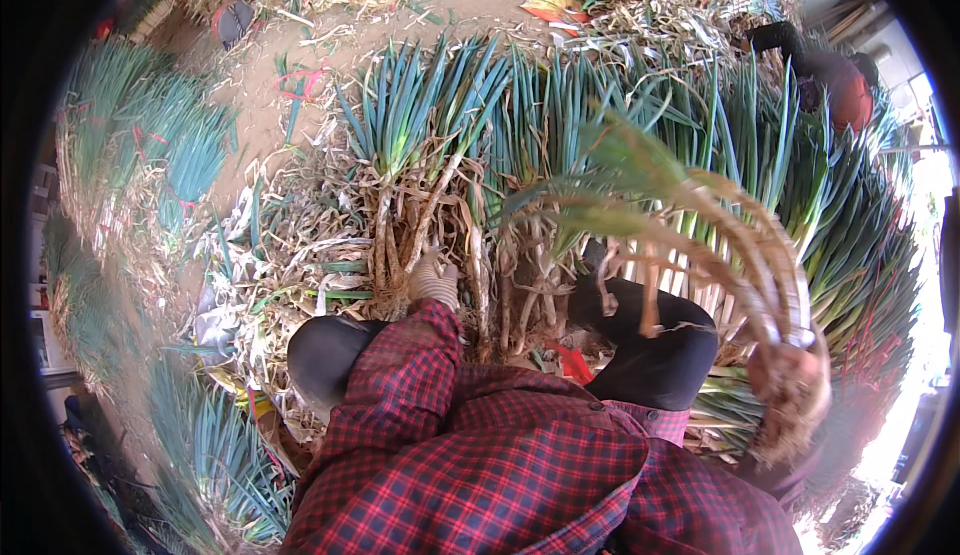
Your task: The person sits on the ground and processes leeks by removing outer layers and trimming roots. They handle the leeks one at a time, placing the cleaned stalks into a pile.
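Note:
My left hand (433, 279), in a light striped glove, is closed around the stalk of a green onion (439, 206) with dry outer leaves, low among the stalks before my knees. Out to the right, my right hand (787, 375) grips several long green onions (750, 255) near their roots; their stalks arch up and left, and the motion blurs them. Between my hands stands a row of untrimmed green onions (476, 277), with brown husks below and green leaves above.
Stacked green onions (847, 232) line the right side. Dry husks (300, 232) litter the ground at left. Tied bundles (195, 172) lie farther left. Another person (836, 86) is at the upper right. A red scrap (571, 362) lies between my knees.

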Demonstrator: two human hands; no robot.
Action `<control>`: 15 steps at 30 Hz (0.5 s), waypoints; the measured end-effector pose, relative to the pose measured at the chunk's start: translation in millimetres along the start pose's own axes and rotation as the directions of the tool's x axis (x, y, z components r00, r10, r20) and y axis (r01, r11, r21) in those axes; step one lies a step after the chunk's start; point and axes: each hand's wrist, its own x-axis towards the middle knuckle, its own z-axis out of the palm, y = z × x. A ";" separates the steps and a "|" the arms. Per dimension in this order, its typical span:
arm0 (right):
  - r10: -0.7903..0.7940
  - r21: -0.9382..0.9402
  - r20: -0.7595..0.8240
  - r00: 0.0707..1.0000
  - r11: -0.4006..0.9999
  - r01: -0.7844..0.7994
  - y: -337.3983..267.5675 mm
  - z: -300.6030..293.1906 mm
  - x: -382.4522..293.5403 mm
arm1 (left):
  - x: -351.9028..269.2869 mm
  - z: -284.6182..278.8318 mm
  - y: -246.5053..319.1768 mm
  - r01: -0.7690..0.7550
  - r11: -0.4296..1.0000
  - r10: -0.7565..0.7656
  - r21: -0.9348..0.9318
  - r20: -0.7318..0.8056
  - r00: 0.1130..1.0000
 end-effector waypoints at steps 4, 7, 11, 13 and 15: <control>-0.196 -0.337 0.262 0.945 0.899 0.280 -15.7 13.6 12.9 | 61.5 8.1 -34.9 0.176 0.905 -0.103 0.386 -0.203 0.974; -0.079 -0.432 0.426 0.901 0.857 0.279 15.9 37.1 73.3 | 101.8 15.8 -58.4 0.296 0.881 -0.298 0.368 -0.051 0.953; 0.225 -0.253 0.270 0.936 0.955 -0.157 117.1 75.1 179.3 | 101.2 21.2 -57.7 0.037 0.955 -0.094 0.295 0.181 0.979; 0.281 -0.368 0.164 0.946 0.907 -0.206 167.1 88.4 222.5 | 76.3 24.5 -42.3 0.020 0.984 0.026 -0.176 0.255 0.967; 0.381 -0.282 0.078 0.921 0.895 -0.346 207.7 91.7 251.4 | 44.8 32.9 -20.3 0.446 0.747 -0.043 -0.494 0.633 0.773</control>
